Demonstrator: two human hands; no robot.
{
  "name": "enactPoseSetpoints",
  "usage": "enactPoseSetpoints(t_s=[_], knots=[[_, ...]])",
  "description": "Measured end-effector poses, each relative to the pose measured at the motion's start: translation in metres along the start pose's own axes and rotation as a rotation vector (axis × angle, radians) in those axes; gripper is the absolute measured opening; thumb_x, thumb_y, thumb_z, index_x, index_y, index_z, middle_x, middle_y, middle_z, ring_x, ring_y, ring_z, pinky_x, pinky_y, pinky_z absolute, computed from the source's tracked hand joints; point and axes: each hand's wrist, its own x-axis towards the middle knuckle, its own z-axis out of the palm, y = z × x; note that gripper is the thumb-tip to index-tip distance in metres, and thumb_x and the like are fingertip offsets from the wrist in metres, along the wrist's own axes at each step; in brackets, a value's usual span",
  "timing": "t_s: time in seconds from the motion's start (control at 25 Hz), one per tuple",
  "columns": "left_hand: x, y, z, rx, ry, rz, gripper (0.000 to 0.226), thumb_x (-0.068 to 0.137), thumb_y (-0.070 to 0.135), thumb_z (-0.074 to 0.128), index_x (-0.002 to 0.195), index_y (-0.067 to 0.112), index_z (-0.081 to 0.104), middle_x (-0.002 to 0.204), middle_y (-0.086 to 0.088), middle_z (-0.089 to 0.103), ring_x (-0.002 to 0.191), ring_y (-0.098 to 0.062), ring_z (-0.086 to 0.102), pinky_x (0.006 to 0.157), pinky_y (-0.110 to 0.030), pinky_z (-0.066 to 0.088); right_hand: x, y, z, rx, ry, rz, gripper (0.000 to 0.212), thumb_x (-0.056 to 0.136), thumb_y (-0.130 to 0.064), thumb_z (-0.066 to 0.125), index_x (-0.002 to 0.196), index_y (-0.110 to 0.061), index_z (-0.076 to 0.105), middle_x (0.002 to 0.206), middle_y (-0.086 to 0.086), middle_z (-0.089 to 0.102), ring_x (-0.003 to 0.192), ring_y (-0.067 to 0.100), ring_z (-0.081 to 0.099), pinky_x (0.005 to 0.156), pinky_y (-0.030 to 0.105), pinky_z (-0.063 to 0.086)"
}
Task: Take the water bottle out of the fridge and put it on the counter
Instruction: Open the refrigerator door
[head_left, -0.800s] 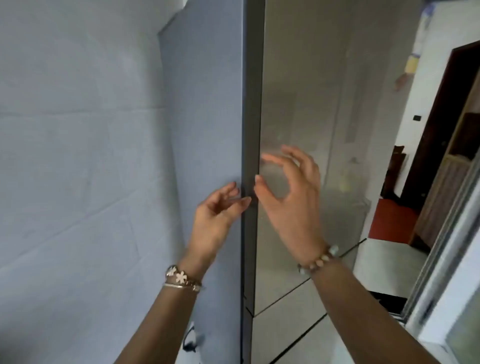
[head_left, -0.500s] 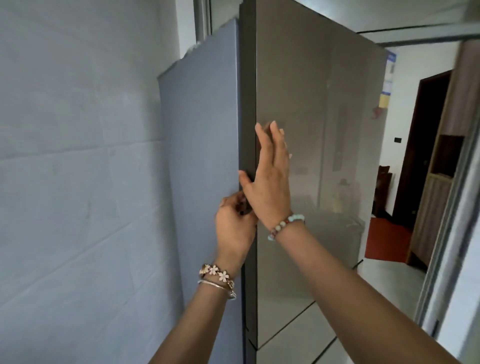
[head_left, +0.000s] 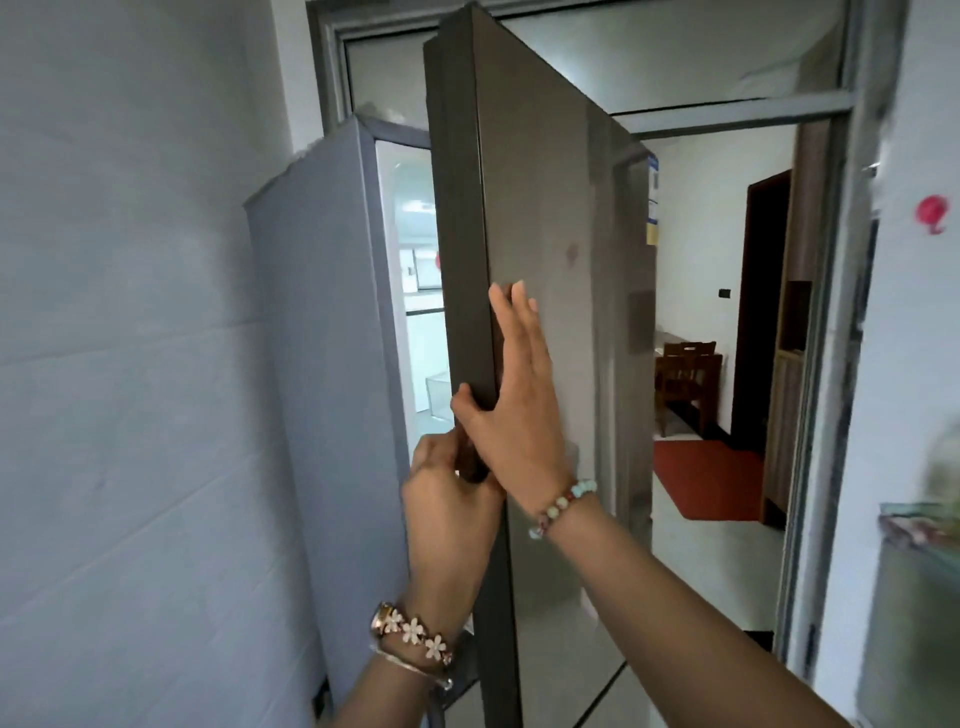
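Hands (head_left: 485, 447) clamped on upright fridge door (head_left: 540, 260) edge, door ajar, swung rightward.

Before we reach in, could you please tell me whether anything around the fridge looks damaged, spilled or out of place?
Nothing stands out. The fridge door is partly open, held at its edge by the left hand and right hand. The visible strip of fridge interior looks clean; no water bottle shows yet.

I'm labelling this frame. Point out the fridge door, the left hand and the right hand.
fridge door (head_left: 545, 218), head view, bare front panel.
left hand (head_left: 447, 499), head view, back of the hand.
right hand (head_left: 514, 410), head view, back of the hand.
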Motion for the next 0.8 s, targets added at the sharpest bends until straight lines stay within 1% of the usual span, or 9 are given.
enactPoseSetpoints(t_s=[0.08, 0.12, 0.24, 0.28, 0.4, 0.44, 0.56, 0.68, 0.8], knots=[[-0.026, 0.033, 0.019, 0.025, 0.005, 0.072, 0.033, 0.078, 0.013, 0.079, 0.109, 0.016, 0.068, 0.084, 0.02, 0.053, 0.072, 0.002, 0.058, 0.061, 0.0, 0.045, -0.01, 0.002, -0.046, 0.035, 0.003, 0.006, 0.096, 0.085, -0.005, 0.07, 0.155, -0.038, 0.012, 0.165, -0.016, 0.007, 0.152, 0.008, 0.004, 0.118, 0.051, 0.032], [-0.04, 0.05, 0.031, 0.041, -0.001, 0.095, 0.037, 0.077, 0.015, 0.08, 0.112, 0.017, 0.066, 0.085, 0.019, 0.054, 0.071, 0.001, 0.058, 0.06, -0.004, 0.048, -0.015, 0.006, -0.072, 0.051, 0.004, 0.008, 0.096, 0.086, -0.007, 0.07, 0.154, -0.04, 0.012, 0.163, -0.02, 0.007, 0.152, 0.007, 0.007, 0.116, 0.049, 0.035], [-0.083, 0.105, 0.082, 0.127, -0.048, 0.143, 0.047, 0.072, 0.015, 0.082, 0.115, 0.013, 0.065, 0.091, 0.0, 0.063, 0.072, -0.015, 0.062, 0.056, -0.022, 0.051, -0.027, 0.024, -0.159, 0.073, -0.001, 0.027, 0.096, 0.087, -0.008, 0.07, 0.154, -0.043, 0.01, 0.165, -0.01, 0.018, 0.149, 0.013, 0.025, 0.11, 0.046, 0.044], [-0.097, 0.126, 0.103, 0.157, -0.05, 0.166, 0.049, 0.069, 0.012, 0.083, 0.114, 0.01, 0.066, 0.091, -0.004, 0.064, 0.071, -0.019, 0.063, 0.053, -0.023, 0.048, -0.029, 0.032, -0.19, 0.078, -0.007, 0.042, 0.096, 0.087, -0.008, 0.07, 0.154, -0.043, 0.009, 0.164, -0.005, 0.024, 0.146, 0.014, 0.032, 0.108, 0.044, 0.047], [-0.13, 0.184, 0.165, 0.228, -0.057, 0.233, 0.053, 0.063, 0.007, 0.085, 0.112, 0.002, 0.066, 0.091, -0.013, 0.066, 0.071, -0.026, 0.067, 0.044, -0.027, 0.048, -0.033, 0.061, -0.27, 0.056, 0.014, 0.061, 0.089, 0.091, -0.01, 0.067, 0.155, -0.036, 0.01, 0.161, -0.002, 0.03, 0.137, -0.003, 0.039, 0.107, 0.023, 0.043], [-0.14, 0.203, 0.187, 0.252, -0.058, 0.261, 0.054, 0.063, 0.006, 0.086, 0.113, 0.0, 0.066, 0.09, -0.014, 0.066, 0.072, -0.027, 0.067, 0.042, -0.028, 0.05, -0.033, 0.073, -0.297, 0.053, 0.019, 0.078, 0.087, 0.092, -0.012, 0.066, 0.156, -0.035, 0.011, 0.159, -0.003, 0.032, 0.138, -0.002, 0.038, 0.109, 0.022, 0.04], [-0.161, 0.249, 0.253, 0.286, -0.119, 0.296, 0.061, 0.065, 0.004, 0.088, 0.12, -0.004, 0.063, 0.09, -0.017, 0.065, 0.075, -0.029, 0.066, 0.044, -0.033, 0.056, -0.029, 0.114, -0.371, 0.063, 0.046, 0.139, 0.081, 0.094, -0.012, 0.064, 0.156, -0.029, 0.016, 0.16, 0.001, 0.033, 0.142, 0.01, 0.036, 0.115, 0.035, 0.036], [-0.17, 0.284, 0.319, 0.293, -0.215, 0.298, 0.062, 0.068, 0.001, 0.085, 0.124, -0.009, 0.06, 0.09, -0.02, 0.064, 0.077, -0.032, 0.066, 0.048, -0.035, 0.058, -0.016, 0.157, -0.434, 0.106, 0.067, 0.192, 0.075, 0.094, -0.002, 0.062, 0.156, -0.019, 0.023, 0.16, 0.006, 0.035, 0.144, 0.016, 0.036, 0.117, 0.043, 0.035], [-0.173, 0.31, 0.386, 0.31, -0.32, 0.274, 0.055, 0.079, 0.0, 0.076, 0.129, -0.01, 0.053, 0.104, -0.024, 0.062, 0.093, -0.035, 0.063, 0.064, -0.039, 0.061, 0.001, 0.202, -0.485, 0.152, 0.071, 0.242, 0.071, 0.092, 0.009, 0.059, 0.153, -0.01, 0.029, 0.16, 0.01, 0.035, 0.146, 0.019, 0.033, 0.119, 0.043, 0.032]])
